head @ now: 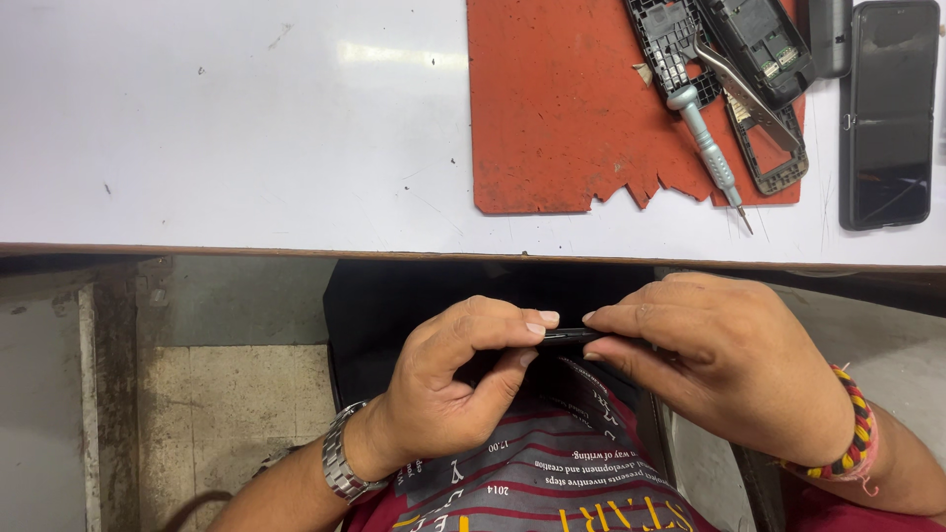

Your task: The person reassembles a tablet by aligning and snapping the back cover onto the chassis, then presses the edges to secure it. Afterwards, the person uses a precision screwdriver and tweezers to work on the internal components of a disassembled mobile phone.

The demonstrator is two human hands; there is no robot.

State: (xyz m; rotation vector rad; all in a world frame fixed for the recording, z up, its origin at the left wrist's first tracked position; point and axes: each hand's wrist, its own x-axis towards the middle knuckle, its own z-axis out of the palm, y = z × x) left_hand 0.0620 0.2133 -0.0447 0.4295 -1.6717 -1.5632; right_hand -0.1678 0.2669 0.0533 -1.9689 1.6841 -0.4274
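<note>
– What do the hands hold?
– The left hand and right hand both pinch a thin black phone part with their fingertips.
– Where?
– Below the white table's edge, above the lap.

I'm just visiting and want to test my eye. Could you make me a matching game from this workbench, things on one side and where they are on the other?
Things:
1. screwdriver
2. dark phone
3. wristwatch
4. thin black part

Places:
A. on the left wrist
B. pinched between both hands, below the table edge
C. far right of the white table
D. lying across the orange mat's lower edge

Pairs: 1-D, 2-C, 3-A, 4-B
</note>
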